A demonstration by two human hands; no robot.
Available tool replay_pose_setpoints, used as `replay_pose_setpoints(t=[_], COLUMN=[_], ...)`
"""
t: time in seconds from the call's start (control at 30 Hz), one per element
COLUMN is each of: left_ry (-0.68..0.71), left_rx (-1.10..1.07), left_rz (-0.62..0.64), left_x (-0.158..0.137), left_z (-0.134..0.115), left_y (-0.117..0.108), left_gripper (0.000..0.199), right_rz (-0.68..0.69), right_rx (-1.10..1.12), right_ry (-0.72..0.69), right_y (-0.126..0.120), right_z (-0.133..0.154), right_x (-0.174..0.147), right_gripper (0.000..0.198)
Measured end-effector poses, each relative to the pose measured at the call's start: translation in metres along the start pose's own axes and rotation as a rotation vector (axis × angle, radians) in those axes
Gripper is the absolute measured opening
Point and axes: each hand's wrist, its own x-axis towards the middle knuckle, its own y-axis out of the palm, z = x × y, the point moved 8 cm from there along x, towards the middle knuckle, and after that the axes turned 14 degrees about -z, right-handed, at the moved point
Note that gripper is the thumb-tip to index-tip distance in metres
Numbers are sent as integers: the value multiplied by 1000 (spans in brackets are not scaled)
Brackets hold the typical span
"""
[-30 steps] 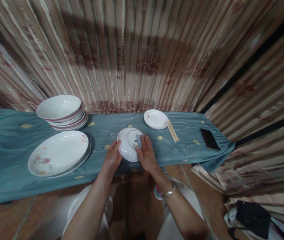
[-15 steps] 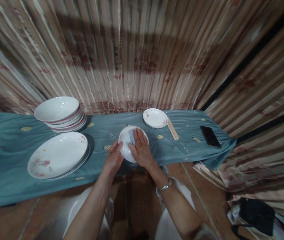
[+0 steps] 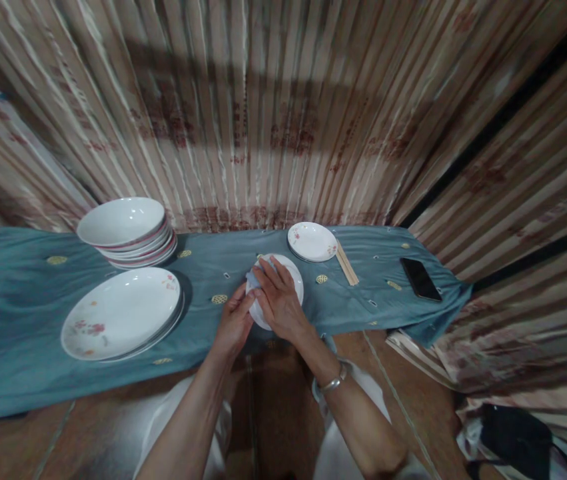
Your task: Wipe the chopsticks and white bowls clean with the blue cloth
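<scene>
The left hand (image 3: 234, 325) pinches the left rim of a small white dish (image 3: 295, 281); the right hand (image 3: 283, 308) lies across that dish, gripping a bluish cloth (image 3: 252, 279) against it.

The right hand (image 3: 282, 303) hides much of the plate (image 3: 296, 281) and most of the blue cloth (image 3: 252, 280). The left hand (image 3: 236, 321) has some fingertips out of sight at the plate. Left of the plate, the top bowl (image 3: 123, 222) hides the insides of the bowls (image 3: 140, 257) below. Right of the plate, the chopsticks (image 3: 348, 265) look too thin to count. Behind the plate, the curtain (image 3: 203, 167) has blurry marks, and its top is cut off. Far left of the plate, the worktop (image 3: 8, 300) runs out of view.
</scene>
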Motion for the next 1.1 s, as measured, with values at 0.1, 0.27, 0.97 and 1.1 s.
replay_pose_setpoints(t=[0.1,0.27,0.97,1.1], left_ry=[-3,-38,-65,-68], left_rx=[18,60,-64,-82], left_rz=[22,17,-164,-227], left_x=[-2,-4,17,19], left_z=[-1,0,8,13], left_y=[1,-3,-25,-31], left_gripper=[38,42,35,27], right_rz=[39,1,-223,-124], right_rx=[-34,-5,51,-67], right_ry=[-27,68,649,564], right_y=[2,5,23,22], right_z=[5,-28,-123,-99], right_x=[12,37,-76,-86], right_gripper=[39,36,64,60])
